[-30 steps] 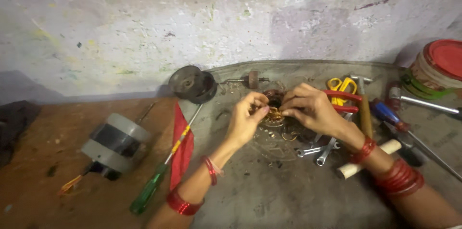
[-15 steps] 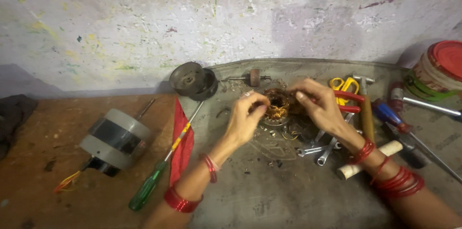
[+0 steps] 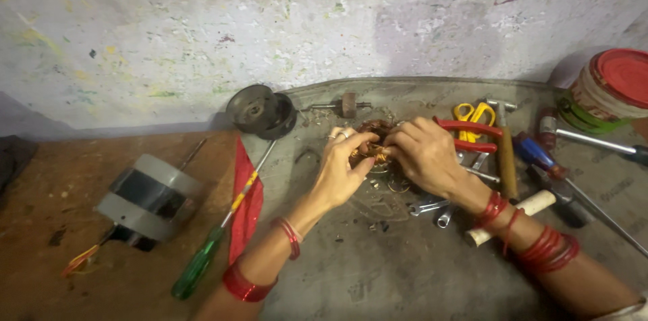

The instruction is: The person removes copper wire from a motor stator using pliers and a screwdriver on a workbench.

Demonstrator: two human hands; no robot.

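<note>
My left hand (image 3: 339, 166) and my right hand (image 3: 423, 153) meet over a small motor part wound with copper wire (image 3: 372, 152) that rests on a grey metal sheet (image 3: 378, 260). The fingertips of both hands pinch the copper winding from either side. Much of the part is hidden under my fingers. Red bangles circle both wrists.
A grey cylindrical motor housing (image 3: 150, 198) lies at left on the brown bench, beside a green-handled screwdriver (image 3: 214, 238) and a red cloth (image 3: 246, 206). A dark round cover (image 3: 260, 110) sits behind. Red pliers (image 3: 472, 135), yellow scissors (image 3: 474, 115), a hammer (image 3: 505, 152), spanners and screwdrivers lie right, near a red-lidded tub (image 3: 611, 88).
Both hands stay on the copper winding, with small finger shifts. The view has drifted slightly, so everything sits a little lower and further right.
</note>
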